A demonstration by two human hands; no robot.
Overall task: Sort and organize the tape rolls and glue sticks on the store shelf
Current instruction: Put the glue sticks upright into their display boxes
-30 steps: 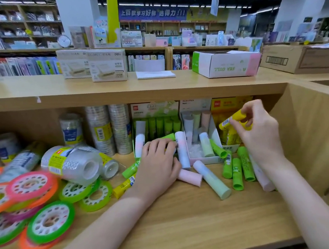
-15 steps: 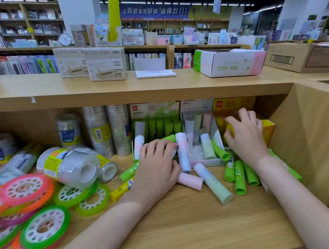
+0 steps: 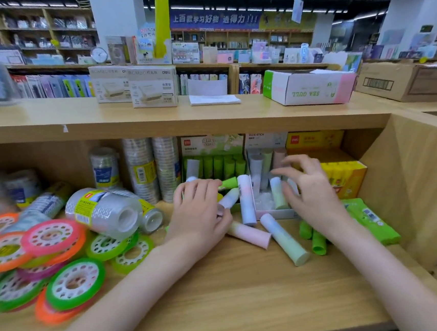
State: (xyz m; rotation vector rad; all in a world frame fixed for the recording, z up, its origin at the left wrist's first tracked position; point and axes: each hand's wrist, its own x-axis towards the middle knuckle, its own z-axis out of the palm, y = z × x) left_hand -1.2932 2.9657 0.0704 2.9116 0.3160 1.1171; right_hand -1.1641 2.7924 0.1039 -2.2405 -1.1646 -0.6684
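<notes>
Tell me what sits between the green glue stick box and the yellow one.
In the head view, a white glue stick box sits between the green box and the yellow box, holding upright pastel sticks.

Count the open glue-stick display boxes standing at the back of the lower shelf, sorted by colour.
green box: 1
white box: 1
yellow box: 1
Total: 3
</notes>
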